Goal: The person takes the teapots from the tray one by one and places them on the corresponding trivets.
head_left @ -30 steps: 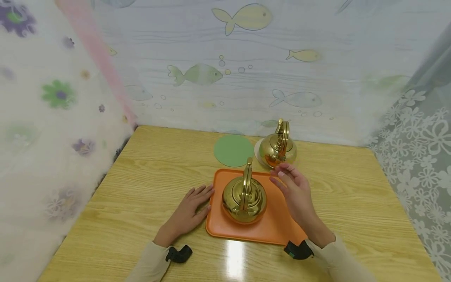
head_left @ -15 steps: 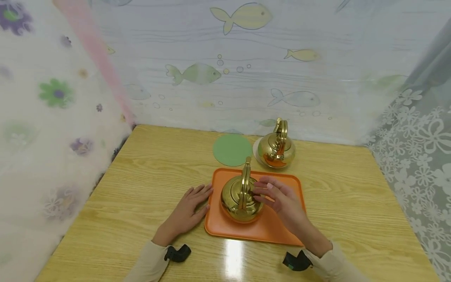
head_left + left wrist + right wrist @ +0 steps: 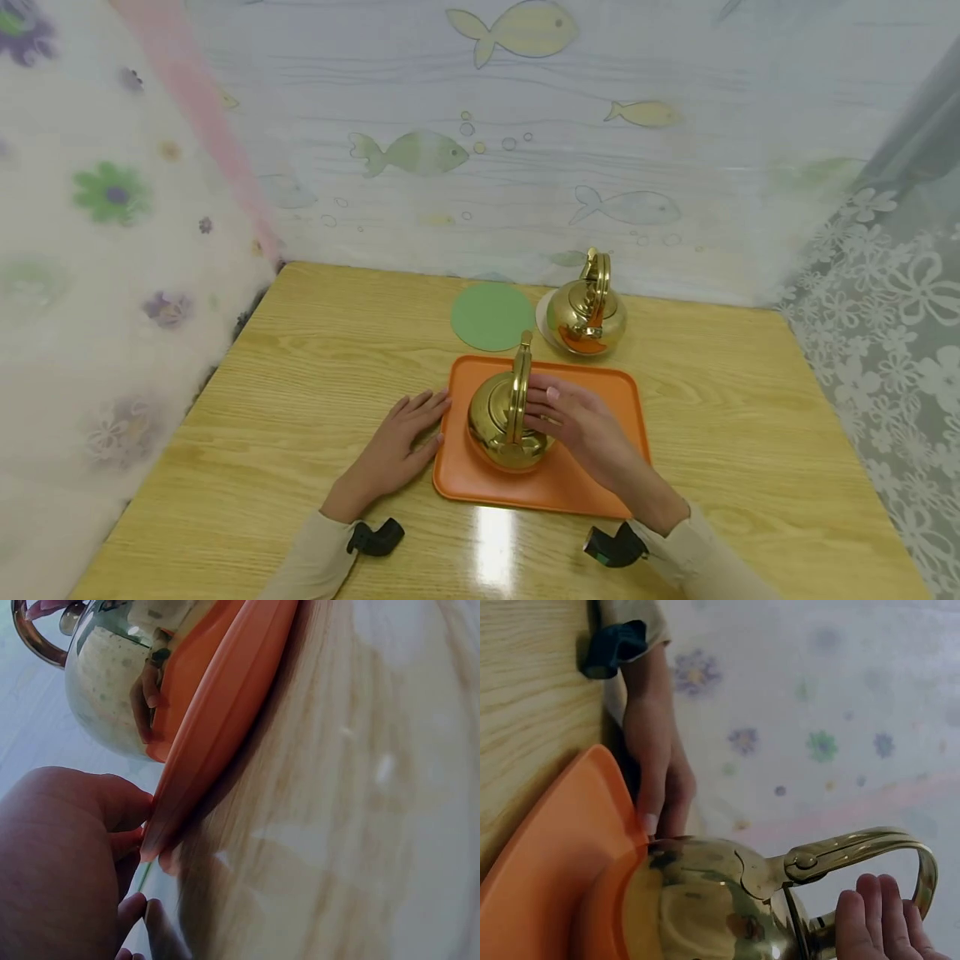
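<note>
A shiny gold kettle [image 3: 501,421] with a raised hoop handle stands upright on an orange tray [image 3: 465,483]. My right hand [image 3: 588,429] is at the kettle's right side, its fingers extended at the handle opening. In the right wrist view, the fingers [image 3: 877,919] lie beside the handle [image 3: 855,851] without curling round it. My left hand [image 3: 393,450] rests flat on the table with its fingertips at the tray's left edge. The left wrist view has the thumb [image 3: 124,801] touching the tray rim [image 3: 217,720].
Behind the tray, a second gold kettle [image 3: 588,321] sits on a pale round mat [image 3: 547,321]. To its left lies a green round mat [image 3: 491,317]. The wooden table [image 3: 300,350] meets curtains printed with fish and flowers at the back and sides.
My right hand has moved left and down, from beside the rear kettle to the handle of the kettle on the tray. The left hand stays at the tray's edge.
</note>
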The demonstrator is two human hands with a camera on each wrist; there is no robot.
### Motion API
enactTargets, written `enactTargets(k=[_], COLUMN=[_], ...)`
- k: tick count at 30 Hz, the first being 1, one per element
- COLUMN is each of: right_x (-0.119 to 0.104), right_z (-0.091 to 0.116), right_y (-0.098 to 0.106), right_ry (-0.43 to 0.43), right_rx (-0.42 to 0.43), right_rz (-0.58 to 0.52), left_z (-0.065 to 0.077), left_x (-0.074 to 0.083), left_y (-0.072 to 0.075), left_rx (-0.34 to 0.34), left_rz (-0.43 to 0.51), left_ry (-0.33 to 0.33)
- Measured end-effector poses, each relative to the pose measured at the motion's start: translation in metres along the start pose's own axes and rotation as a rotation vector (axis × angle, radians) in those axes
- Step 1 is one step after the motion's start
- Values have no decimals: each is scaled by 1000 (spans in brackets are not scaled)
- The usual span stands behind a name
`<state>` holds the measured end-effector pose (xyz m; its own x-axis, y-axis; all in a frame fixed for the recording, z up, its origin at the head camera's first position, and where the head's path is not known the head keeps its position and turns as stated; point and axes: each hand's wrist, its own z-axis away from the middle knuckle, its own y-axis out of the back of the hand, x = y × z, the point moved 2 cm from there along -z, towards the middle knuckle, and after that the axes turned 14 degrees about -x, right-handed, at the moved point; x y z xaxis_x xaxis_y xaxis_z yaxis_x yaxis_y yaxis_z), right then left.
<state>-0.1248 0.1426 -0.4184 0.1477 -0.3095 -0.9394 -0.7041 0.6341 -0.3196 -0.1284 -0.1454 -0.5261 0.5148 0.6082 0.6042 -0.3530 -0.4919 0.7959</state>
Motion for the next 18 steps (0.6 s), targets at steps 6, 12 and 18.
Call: enactTargets(k=[6, 12, 18], right_x=[1, 0, -2], right_z=[-4, -5, -7], right_y=[-3, -6, -11], right_ry=[25, 19, -36], right_rx=[-30, -50, -10], right_rz=[-9, -26, -12], left_z=[0, -1, -2], left_x=[1, 0, 0], left_y=[1, 0, 1], left_rx=[13, 6, 3], left_rz=[-8, -9, -11], left_ry=[-7, -2, -2])
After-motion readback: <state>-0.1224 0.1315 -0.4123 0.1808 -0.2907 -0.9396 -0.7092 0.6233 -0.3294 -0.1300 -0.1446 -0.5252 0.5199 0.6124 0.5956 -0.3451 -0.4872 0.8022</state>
